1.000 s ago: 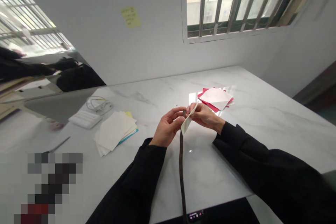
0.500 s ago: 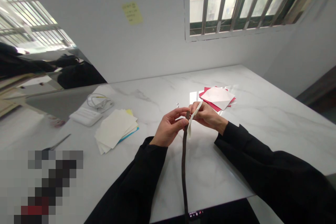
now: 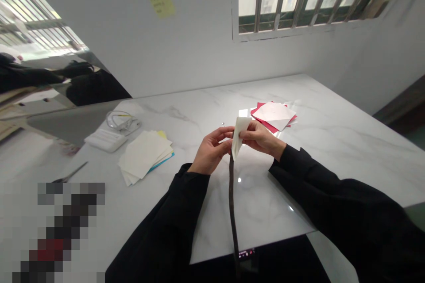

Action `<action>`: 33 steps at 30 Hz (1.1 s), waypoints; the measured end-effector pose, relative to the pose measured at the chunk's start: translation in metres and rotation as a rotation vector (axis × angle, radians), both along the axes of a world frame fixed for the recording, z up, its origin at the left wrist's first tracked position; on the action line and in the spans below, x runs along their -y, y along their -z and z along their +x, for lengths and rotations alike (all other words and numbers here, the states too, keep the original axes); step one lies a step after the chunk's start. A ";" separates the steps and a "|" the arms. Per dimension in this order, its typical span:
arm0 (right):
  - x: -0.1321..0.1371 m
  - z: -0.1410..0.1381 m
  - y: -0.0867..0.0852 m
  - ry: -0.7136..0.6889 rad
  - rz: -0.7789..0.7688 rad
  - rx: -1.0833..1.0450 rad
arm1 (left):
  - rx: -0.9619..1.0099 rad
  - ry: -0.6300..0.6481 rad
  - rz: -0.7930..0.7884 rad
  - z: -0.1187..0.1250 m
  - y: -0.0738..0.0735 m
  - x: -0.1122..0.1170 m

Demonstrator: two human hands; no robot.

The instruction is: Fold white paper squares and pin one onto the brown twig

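Both hands meet above the middle of a white marble table (image 3: 332, 141). My left hand (image 3: 212, 152) and my right hand (image 3: 262, 138) each pinch a small folded piece of cream paper (image 3: 238, 135) between fingers and thumb. The paper stands nearly upright, its pointed corner down. A dark strap (image 3: 232, 212) hangs from below the hands toward the table's near edge; where its top end sits is hidden behind the paper.
A stack of cream, yellow and blue paper sheets (image 3: 146, 159) lies to the left. Red and white sheets (image 3: 274, 115) lie behind the hands. A white box (image 3: 105, 140), a coiled white cable (image 3: 121, 120) and scissors (image 3: 70, 172) sit at far left. A yellow sticky note (image 3: 160, 1) hangs on the wall.
The folded paper has been turned and raised, now showing a broader face. Both hands keep their pinch and have shifted slightly up and away.
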State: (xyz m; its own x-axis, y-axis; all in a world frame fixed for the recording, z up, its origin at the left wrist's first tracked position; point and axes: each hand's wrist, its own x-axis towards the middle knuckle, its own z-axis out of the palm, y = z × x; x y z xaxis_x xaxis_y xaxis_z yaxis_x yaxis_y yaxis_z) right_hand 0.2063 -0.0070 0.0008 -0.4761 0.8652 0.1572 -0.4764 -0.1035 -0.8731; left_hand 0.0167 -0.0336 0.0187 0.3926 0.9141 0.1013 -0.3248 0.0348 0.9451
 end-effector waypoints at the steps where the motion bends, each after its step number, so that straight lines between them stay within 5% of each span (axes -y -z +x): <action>1: 0.001 -0.001 -0.001 0.006 -0.009 0.001 | 0.001 -0.010 -0.008 0.000 0.002 -0.001; 15: -0.003 -0.012 0.012 0.092 -0.097 0.058 | 0.004 -0.170 -0.101 0.003 0.030 -0.020; 33: -0.009 -0.013 0.034 0.209 0.006 0.228 | 0.037 -0.225 -0.191 -0.006 0.032 -0.026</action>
